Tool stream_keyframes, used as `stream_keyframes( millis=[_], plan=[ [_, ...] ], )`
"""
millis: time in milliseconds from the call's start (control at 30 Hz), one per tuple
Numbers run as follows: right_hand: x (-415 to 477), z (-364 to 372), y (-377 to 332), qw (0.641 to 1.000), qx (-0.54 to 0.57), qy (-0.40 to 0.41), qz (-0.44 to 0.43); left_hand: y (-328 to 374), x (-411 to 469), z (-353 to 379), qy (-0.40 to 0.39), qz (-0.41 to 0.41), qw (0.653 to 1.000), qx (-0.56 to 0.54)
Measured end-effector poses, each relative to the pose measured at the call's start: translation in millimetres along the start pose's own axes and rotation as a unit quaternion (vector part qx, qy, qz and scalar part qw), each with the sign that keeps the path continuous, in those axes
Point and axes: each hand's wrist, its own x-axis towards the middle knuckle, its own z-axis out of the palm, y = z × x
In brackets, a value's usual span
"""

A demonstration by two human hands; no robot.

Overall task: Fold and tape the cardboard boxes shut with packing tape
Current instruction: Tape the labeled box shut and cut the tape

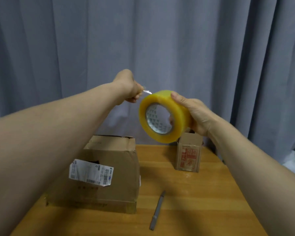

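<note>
My right hand [195,113] grips a yellowish roll of packing tape [162,116], held up in the air above the table. My left hand [129,87] pinches the loose clear tape end [147,91] just left of the roll, a short strip stretched between them. Below, a large cardboard box [116,169] with a torn white shipping label [90,172] sits on the wooden table [194,193], partly behind my left forearm. A small cardboard box [188,154] with red print stands at the back right, its top hidden behind the roll and my right wrist.
A grey utility knife [157,210] lies on the table in front of the boxes, right of the large one. A grey curtain [160,40] hangs behind the table. The table's right edge runs diagonally under my right forearm.
</note>
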Motion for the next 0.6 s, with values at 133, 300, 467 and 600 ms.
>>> stream_keyframes(
  millis=[133,300,467,600],
  plan=[
    [10.3,-11.6,0.5,0.998,-0.05,-0.008,0.025,-18.1,10.8,-23.0,0.061,-0.054,0.996,-0.047],
    [15.6,-34.9,13.4,0.994,-0.03,-0.078,0.07,-68.5,10.6,-74.6,0.128,-0.12,0.984,-0.035],
    [26.7,-33.4,23.2,0.99,-0.016,-0.109,0.093,-125.7,0.0,-103.5,0.133,-0.149,0.98,0.02],
    [44.5,-8.2,10.3,0.982,-0.109,-0.125,0.09,-160.9,-2.4,-115.2,0.142,-0.187,0.972,0.003]
  ],
)
